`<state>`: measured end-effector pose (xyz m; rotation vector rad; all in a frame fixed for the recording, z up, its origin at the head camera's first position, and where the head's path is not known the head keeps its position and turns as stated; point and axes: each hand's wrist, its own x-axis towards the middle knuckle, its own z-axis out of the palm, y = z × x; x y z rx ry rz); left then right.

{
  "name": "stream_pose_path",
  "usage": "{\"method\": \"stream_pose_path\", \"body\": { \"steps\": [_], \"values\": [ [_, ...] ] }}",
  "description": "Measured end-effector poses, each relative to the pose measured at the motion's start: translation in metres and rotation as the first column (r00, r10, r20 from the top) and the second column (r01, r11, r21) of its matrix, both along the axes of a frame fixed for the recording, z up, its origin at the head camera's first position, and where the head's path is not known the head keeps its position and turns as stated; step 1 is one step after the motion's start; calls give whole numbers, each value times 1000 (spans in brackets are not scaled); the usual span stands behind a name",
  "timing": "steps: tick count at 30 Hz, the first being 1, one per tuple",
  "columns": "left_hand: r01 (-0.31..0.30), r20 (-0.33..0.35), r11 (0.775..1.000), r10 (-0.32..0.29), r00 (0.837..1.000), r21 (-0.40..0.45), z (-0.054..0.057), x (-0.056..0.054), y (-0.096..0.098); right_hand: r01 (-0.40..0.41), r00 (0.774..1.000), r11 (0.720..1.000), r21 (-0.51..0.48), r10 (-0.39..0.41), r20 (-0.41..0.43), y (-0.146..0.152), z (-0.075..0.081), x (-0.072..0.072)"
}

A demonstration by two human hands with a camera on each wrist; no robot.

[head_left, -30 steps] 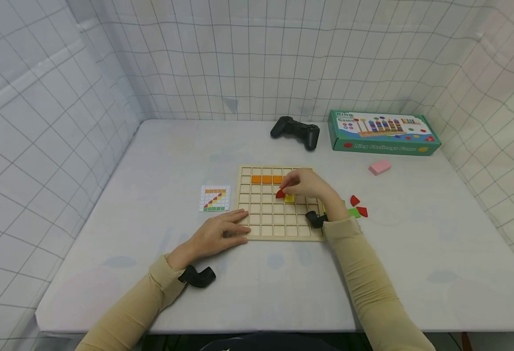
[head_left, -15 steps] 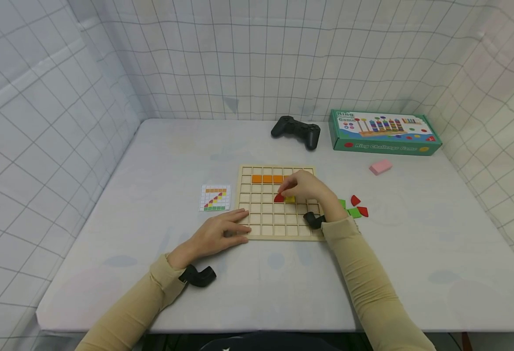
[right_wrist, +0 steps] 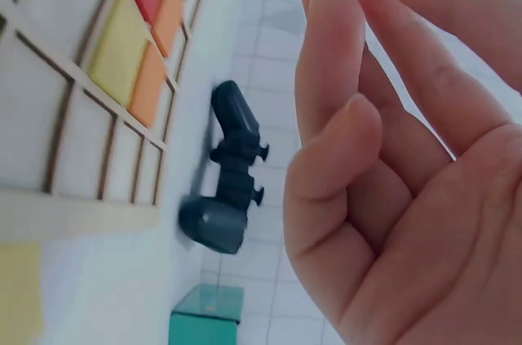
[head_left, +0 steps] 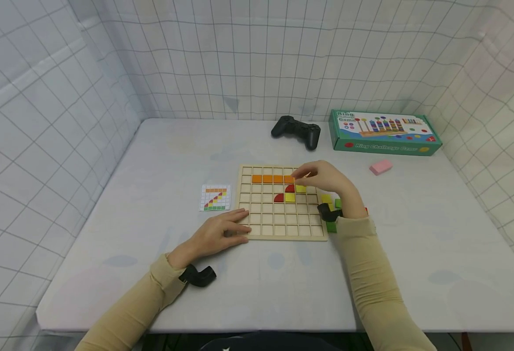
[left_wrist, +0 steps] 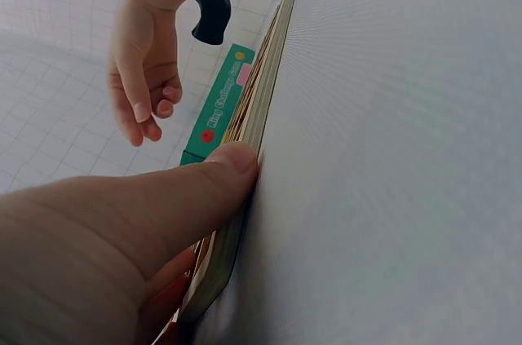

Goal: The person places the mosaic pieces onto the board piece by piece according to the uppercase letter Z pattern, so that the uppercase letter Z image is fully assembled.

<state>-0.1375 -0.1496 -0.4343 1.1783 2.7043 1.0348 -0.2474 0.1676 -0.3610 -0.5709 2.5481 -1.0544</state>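
A wooden grid board [head_left: 267, 218] lies mid-table. In its cells sit a row of orange squares [head_left: 267, 179], two red quarter-circle pieces [head_left: 278, 198] and two yellow squares [head_left: 289, 197]. My right hand [head_left: 322, 176] hovers over the board's upper right, fingers loosely bent; the right wrist view shows nothing in its grasp. Some cells are hidden beneath it. My left hand [head_left: 217, 233] rests at the board's lower left corner with fingers extended over the edge. The left wrist view shows its thumb [left_wrist: 232, 157] against the board's side.
A small pattern card [head_left: 215, 198] lies left of the board. Green pieces [head_left: 332, 227] and a yellow one [head_left: 326, 198] lie to the right, partly behind the right wrist. A black game controller [head_left: 296, 131], a green game box [head_left: 386, 134] and a pink block [head_left: 380, 167] stand farther back.
My right hand has let go of the red quarter-circle piece, which sits in its cell left of the lower yellow square. The hand has lifted and moved right, uncovering the upper red and yellow pieces.
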Motion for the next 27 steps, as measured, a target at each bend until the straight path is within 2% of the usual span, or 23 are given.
{"method": "stream_pose_path", "body": {
  "steps": [4,8,14,21,27],
  "values": [
    [2,-13,1000,-2,1000,2,-1,0,0,10,1000,1000,-20,-11,-24,14,6,0],
    [5,-31,1000,-5,1000,9,-2,-1,0,62,998,998,-28,-63,-27,28,11,3],
    [6,-15,1000,-6,1000,4,-2,-1,0,135,991,989,-61,-136,-15,46,16,7],
    [-1,-1,1000,1,1000,-5,-2,-2,0,155,988,979,-132,-154,15,60,21,14],
    [-1,0,1000,1,1000,-5,-2,-2,0,158,987,983,-93,-156,30,69,19,13]
  ]
}}
